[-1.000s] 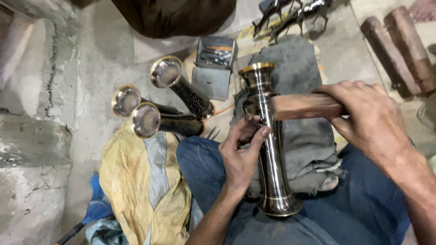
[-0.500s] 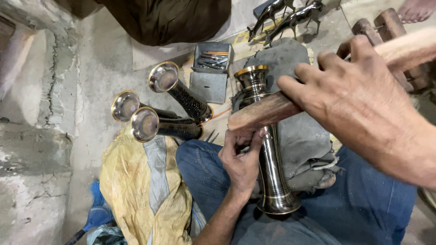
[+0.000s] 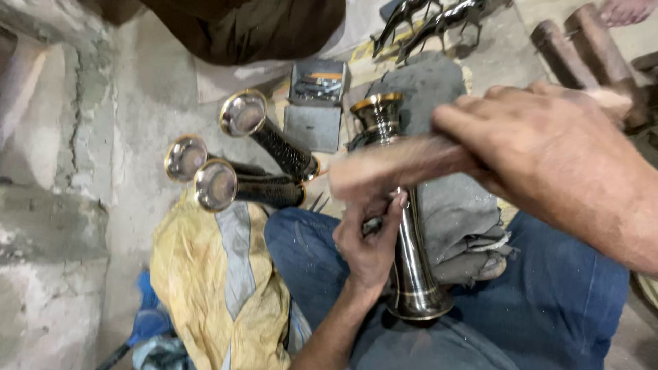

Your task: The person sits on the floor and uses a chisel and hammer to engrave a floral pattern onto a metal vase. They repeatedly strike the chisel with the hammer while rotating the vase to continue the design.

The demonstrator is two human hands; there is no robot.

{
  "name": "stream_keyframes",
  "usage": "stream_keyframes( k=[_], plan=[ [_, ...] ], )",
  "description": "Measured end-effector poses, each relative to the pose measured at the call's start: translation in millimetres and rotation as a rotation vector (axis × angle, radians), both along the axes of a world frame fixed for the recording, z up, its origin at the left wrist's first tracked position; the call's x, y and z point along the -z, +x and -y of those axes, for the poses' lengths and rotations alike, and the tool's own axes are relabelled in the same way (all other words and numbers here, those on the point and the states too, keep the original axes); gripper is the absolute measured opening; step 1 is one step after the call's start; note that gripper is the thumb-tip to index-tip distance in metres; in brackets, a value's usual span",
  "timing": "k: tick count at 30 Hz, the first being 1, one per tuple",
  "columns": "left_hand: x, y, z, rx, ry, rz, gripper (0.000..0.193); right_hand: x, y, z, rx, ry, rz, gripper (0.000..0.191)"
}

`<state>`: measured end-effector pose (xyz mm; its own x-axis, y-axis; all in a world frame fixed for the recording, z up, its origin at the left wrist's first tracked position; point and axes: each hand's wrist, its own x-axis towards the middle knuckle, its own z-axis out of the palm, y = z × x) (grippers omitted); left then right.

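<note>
The left hand (image 3: 370, 247) sits at lower centre of the frame, forearm rising from the bottom edge, fingers curled shut in a grip. The right hand (image 3: 548, 151) fills the upper right, knuckles up, fingers clenched, blurred.

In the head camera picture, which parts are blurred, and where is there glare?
Head view: the wooden mallet and right hand are smeared by motion blur; the left hand and metal vase are sharper; soft glare shines on the vase's flared foot and on the three vases lying on the floor.
</note>
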<state>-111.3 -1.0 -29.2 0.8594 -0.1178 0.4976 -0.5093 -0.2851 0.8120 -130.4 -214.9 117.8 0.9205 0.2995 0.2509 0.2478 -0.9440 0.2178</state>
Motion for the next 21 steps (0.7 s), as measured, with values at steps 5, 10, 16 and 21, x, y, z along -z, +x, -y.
stream_keyframes(
  k=[5,10,16,21],
  plan=[
    [-10.1,4.0,1.4,0.036,-0.025,-0.094,0.026,5.8,-2.2,5.8,0.148,-0.082,-0.055,0.033],
    [-19.0,6.7,-0.5,0.133,0.009,-0.132,0.032,15.6,3.9,19.2,0.24,-0.215,-0.213,0.025],
    [-26.0,16.3,-3.6,0.277,0.161,-0.085,0.031,35.0,-5.9,28.9,0.156,0.173,-0.076,0.031],
    [-33.1,18.4,-2.8,0.284,0.179,-0.106,0.039,61.0,-19.9,31.0,0.37,0.618,-0.068,0.029]
  ],
)
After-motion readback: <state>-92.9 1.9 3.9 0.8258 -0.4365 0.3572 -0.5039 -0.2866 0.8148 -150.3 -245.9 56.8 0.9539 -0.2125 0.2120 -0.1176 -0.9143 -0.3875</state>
